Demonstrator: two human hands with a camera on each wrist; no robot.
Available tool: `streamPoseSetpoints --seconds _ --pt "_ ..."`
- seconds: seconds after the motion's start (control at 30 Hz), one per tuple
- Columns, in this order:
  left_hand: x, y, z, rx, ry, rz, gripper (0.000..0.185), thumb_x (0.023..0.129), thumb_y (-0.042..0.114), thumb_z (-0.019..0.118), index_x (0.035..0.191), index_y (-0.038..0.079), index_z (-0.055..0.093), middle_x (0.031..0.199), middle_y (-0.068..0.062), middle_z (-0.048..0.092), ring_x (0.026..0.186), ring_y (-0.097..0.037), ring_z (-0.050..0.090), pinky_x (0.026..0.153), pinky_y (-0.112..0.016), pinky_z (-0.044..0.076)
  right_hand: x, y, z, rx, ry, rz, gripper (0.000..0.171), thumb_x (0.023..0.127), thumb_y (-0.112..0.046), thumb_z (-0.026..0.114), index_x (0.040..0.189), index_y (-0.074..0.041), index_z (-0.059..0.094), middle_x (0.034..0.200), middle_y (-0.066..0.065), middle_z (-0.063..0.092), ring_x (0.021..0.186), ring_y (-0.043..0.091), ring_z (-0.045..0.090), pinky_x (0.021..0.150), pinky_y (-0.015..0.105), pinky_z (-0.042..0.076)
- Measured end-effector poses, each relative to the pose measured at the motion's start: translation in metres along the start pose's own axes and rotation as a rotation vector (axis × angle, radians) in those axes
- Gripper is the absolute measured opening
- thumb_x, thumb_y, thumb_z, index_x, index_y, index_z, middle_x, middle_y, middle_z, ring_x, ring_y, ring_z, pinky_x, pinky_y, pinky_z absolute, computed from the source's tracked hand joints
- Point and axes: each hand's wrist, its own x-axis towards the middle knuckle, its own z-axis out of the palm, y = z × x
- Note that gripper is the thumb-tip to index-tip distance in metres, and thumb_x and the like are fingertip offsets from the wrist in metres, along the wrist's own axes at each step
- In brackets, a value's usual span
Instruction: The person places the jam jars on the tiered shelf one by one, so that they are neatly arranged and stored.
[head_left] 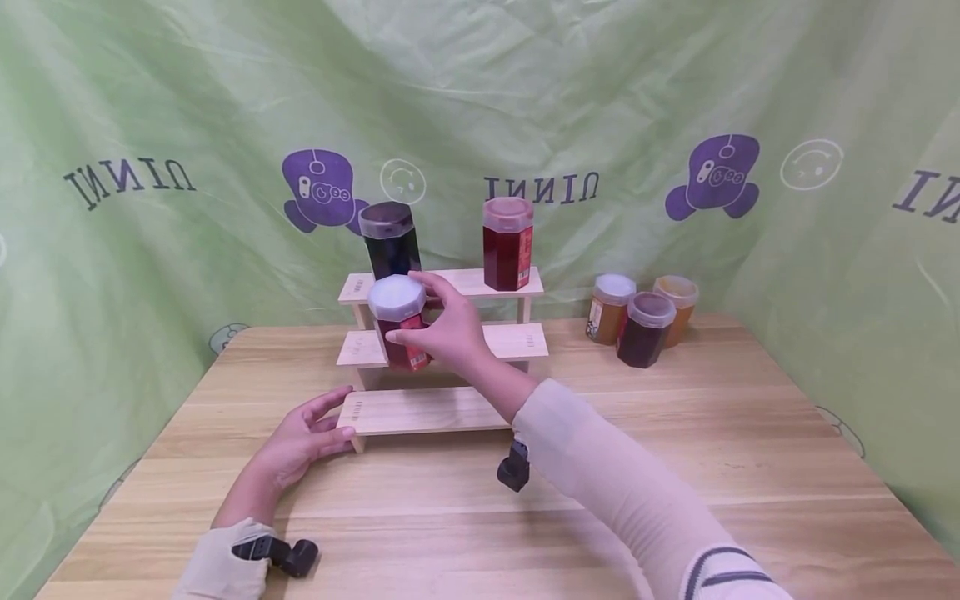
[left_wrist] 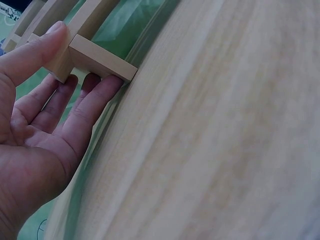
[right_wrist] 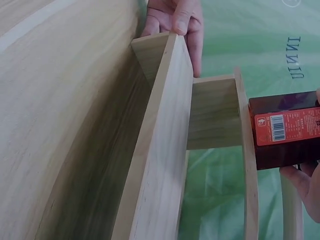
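The right hand [head_left: 442,329] is grasping a red jar [head_left: 400,323] (white-lidded) over the middle step of the wooden rack [head_left: 420,410], while the left hand [head_left: 300,437], fingers relaxed, is touching the rack's near-left corner.

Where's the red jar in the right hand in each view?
Head: red jar centre-left, at the rack's middle step, in the right hand.
Left wrist: not in it.
Right wrist: right edge, above the middle step.
Shared landmark: rack's bottom step, touched by the left hand.

Mirrored "UINNI" on the green backdrop [head_left: 540,188]
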Motion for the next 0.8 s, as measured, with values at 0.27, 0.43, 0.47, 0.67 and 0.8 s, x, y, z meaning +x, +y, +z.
streamPoseSetpoints --seconds 0.27,0.43,0.47,0.67,0.8 --pt "-0.001 0.001 -0.001 0.008 -0.009 0.012 0.077 0.074 -0.005 0.065 0.139 0.004 0.023 0.137 -0.021 0.026 0.102 -0.023 0.055 0.084 -0.044 0.048 0.007 -0.001 0.009 -0.030 0.022 -0.027 0.079 0.055 -0.031 0.084 0.125 -0.026 0.049 0.109 -0.002 0.056 0.087 0.009 0.057 0.073 0.025 0.052" --pt "-0.001 0.002 -0.001 0.006 -0.016 0.008 0.078 0.074 -0.004 0.065 0.139 0.005 0.023 0.139 -0.020 0.022 0.103 -0.023 0.054 0.085 -0.044 0.047 0.010 -0.002 0.014 -0.087 0.049 -0.032 0.079 0.055 -0.033 0.083 0.125 -0.025 0.048 0.106 -0.002 0.054 0.086 0.009 0.056 0.075 0.022 0.050" --pt "-0.001 0.001 -0.002 0.008 -0.014 0.005 0.078 0.074 -0.004 0.065 0.139 0.005 0.023 0.139 -0.020 0.022 0.103 -0.024 0.054 0.085 -0.044 0.048 0.010 -0.002 0.015 -0.094 0.050 -0.028 0.079 0.055 -0.033 0.083 0.125 -0.025 0.048 0.106 -0.002 0.054 0.086 0.009 0.056 0.075 0.020 0.049" --pt "-0.001 0.001 -0.001 0.010 -0.009 -0.005 0.078 0.074 -0.003 0.065 0.139 0.005 0.023 0.139 -0.020 0.023 0.104 -0.025 0.054 0.085 -0.043 0.048 0.010 -0.003 0.016 -0.111 0.037 -0.019 0.082 0.056 -0.034 0.083 0.128 -0.025 0.045 0.108 -0.001 0.053 0.088 0.009 0.055 0.076 0.019 0.048" --pt "0.000 0.001 -0.001 0.010 -0.010 -0.003 0.078 0.074 -0.003 0.065 0.139 0.005 0.023 0.139 -0.021 0.023 0.103 -0.024 0.054 0.084 -0.043 0.048 0.009 -0.003 0.013 -0.063 0.014 0.008 0.085 0.057 -0.033 0.083 0.130 -0.027 0.041 0.111 -0.001 0.052 0.092 0.012 0.054 0.077 0.025 0.050"
